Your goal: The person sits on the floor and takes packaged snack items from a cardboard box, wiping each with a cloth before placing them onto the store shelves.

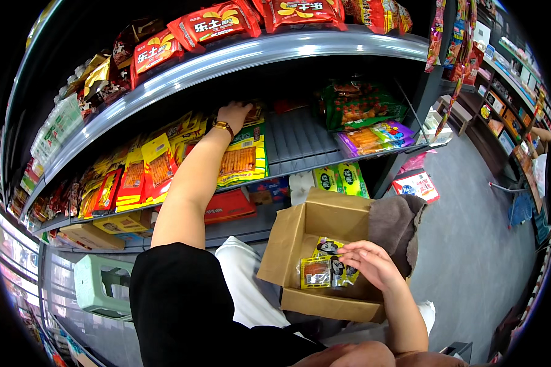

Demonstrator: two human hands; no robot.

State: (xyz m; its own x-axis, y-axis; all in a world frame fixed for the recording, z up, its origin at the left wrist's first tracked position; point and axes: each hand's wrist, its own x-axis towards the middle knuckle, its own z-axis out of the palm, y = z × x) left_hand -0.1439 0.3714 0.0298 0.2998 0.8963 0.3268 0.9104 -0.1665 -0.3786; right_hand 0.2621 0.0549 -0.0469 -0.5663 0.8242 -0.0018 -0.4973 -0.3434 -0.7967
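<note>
My left hand (234, 113) reaches deep into the middle shelf and touches snack packets (255, 114) near the back; its fingertips are partly in shadow, so a grip cannot be made out. Just in front of it lie yellow and green packets of snack sticks (241, 160). Over an open cardboard box (294, 245), my right hand (369, 262) hovers with bent fingers and nothing visible in it. Inside the box, several small yellow and black snack packets (316, 271) lie on the bottom, partly covered by that hand. A brown cloth (395, 225) hangs over the box's right side.
Yellow and red packets (158, 165) fill the shelf's left part; green bags (362, 110) and a purple packet (376, 137) lie right. The upper shelf's metal edge (257, 55) curves above my left arm. A green plastic stool (89, 284) stands left, a shelf post (408, 128) right.
</note>
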